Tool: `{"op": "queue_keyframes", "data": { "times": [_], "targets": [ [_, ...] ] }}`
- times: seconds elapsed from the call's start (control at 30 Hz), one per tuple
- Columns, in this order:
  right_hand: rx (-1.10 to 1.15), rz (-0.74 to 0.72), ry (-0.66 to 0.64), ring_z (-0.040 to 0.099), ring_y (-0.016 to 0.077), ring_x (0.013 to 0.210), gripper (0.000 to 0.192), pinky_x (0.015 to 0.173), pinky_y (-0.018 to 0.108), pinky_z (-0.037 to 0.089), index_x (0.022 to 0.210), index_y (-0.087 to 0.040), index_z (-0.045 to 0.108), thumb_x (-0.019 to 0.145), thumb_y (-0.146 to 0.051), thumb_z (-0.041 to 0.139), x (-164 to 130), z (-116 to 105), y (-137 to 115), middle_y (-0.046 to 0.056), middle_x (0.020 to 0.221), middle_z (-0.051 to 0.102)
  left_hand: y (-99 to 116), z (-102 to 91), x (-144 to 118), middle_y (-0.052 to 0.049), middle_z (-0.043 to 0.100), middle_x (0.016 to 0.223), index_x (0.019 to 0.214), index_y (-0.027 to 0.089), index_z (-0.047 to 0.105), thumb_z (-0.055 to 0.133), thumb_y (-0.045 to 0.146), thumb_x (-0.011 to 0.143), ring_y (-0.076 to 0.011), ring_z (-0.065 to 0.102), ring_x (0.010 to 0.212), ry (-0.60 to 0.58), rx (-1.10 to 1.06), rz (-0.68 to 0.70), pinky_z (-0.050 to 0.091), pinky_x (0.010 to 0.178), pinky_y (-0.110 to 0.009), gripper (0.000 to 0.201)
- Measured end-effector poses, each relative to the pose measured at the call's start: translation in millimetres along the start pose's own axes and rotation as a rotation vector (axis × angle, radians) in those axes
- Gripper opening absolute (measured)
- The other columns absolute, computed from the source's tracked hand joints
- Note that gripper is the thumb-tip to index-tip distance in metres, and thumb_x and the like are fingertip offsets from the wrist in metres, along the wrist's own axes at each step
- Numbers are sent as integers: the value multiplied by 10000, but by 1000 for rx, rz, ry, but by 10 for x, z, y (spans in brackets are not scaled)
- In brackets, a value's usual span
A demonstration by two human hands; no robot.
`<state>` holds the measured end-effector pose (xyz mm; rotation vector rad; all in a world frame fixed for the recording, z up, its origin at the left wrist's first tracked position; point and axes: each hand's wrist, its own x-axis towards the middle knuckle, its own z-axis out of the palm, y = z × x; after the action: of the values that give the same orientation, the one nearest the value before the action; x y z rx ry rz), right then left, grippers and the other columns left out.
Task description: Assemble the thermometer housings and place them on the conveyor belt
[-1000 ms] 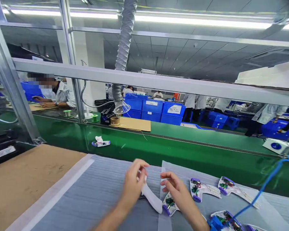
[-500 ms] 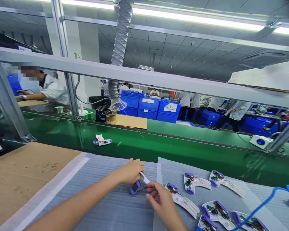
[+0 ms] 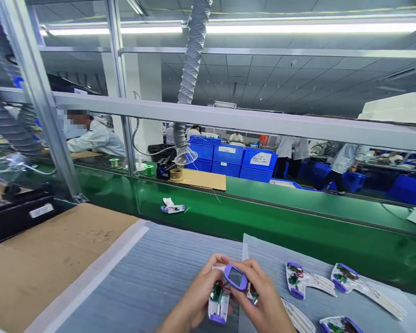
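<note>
My left hand (image 3: pixel 196 298) and my right hand (image 3: pixel 263 300) are together at the bottom centre, both gripping one white and purple device half (image 3: pixel 219 300) with a green circuit board inside. A purple-framed screen piece (image 3: pixel 235 276) sits at the top of it, between my fingertips. Several more open device halves (image 3: pixel 307 281) lie on the grey ribbed foam mat (image 3: pixel 152 277) to the right of my hands.
A green conveyor belt (image 3: pixel 263 226) runs behind the mat, with one loose device part (image 3: pixel 172 206) on it. Brown cardboard (image 3: pixel 48 249) covers the left of the bench. A metal frame post (image 3: pixel 41 101) stands at the left. People in white coats work beyond, near blue bins (image 3: pixel 235 159).
My hands have drawn back toward me and closed together on the device half. The purple screen piece, earlier hanging below my left hand, is now held on top. The view shifted.
</note>
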<state>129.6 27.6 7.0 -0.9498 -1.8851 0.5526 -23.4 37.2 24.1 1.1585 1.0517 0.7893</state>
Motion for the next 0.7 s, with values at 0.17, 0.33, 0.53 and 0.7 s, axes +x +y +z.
{"op": "queue_keyframes", "data": {
  "times": [0.17, 0.33, 0.53, 0.7],
  "targets": [
    [11, -29, -104, 576, 179, 981, 465, 839, 263, 481, 1205, -272, 528, 798, -53, 475, -47, -86, -28, 50, 1057, 547, -40, 45, -197, -15, 603, 824, 1185, 243, 416, 507, 541, 807, -129, 585, 606, -49, -174, 68, 446, 474, -187, 490],
    [6, 69, -70, 564, 167, 946, 583, 827, 269, 482, 1237, -257, 516, 738, 38, 452, -54, -85, -131, 44, 1017, 533, -86, 67, -262, -62, 562, 1161, 1083, 239, 574, 689, 443, 722, -183, 600, 829, 90, -39, 354, 507, 556, -206, 430],
    [-108, 52, -32, 548, 211, 1048, 508, 895, 337, 458, 1205, -224, 519, 757, 5, 588, -49, -129, -229, 60, 1130, 588, -165, 89, -238, -44, 616, 1055, 1058, 245, 593, 610, 397, 802, -162, 578, 753, 159, 52, 332, 533, 583, -236, 298],
    [-117, -50, -14, 605, 194, 1017, 437, 878, 304, 486, 1124, -220, 571, 752, -2, 648, -97, -174, -225, 41, 1098, 661, -146, 57, -247, -56, 576, 1211, 963, 243, 634, 638, 321, 773, -245, 556, 1065, 174, 115, 385, 535, 697, -253, 206]
  ]
}}
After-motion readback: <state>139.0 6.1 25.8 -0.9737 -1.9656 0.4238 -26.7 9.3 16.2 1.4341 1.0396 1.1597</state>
